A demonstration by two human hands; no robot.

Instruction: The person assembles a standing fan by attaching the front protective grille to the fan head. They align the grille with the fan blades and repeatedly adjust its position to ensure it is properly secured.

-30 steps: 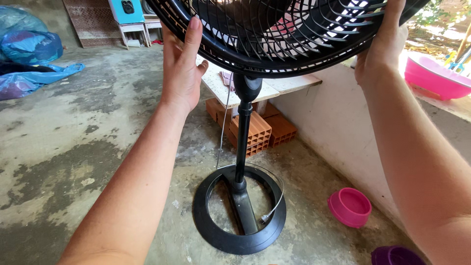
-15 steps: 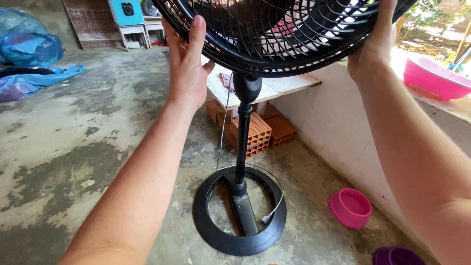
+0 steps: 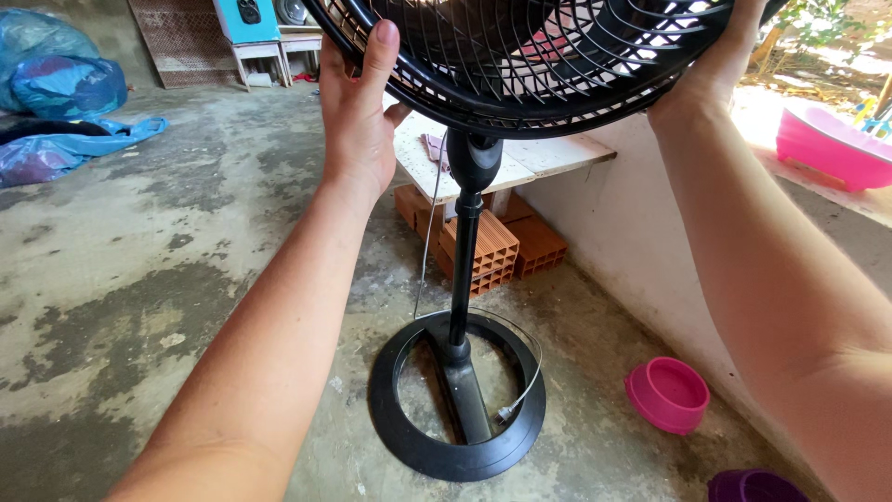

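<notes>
Left hand (image 3: 358, 112): we are pressing it against the left rim of the fan guard (image 3: 530, 65), fingers wrapping the edge.
Right hand (image 3: 720, 65): we are gripping the guard's right rim.
Fan: it is standing on its black pole (image 3: 462, 270) and ring base (image 3: 455, 400) on the concrete floor (image 3: 139, 279).
Nearby: a pink bowl (image 3: 667, 392) is sitting by the wall.

One view only, from the person's head, looking steeply down and forward along both outstretched arms. The fan grille (image 3: 548, 65) sits very near, cut off by the top edge; its base (image 3: 455, 395) lies below on the concrete floor (image 3: 139, 279), centre and near. The left hand (image 3: 358, 121) and right hand (image 3: 715, 65) frame the view. A wall (image 3: 613, 232) runs along the right; bags (image 3: 65, 93) lie far left.
</notes>
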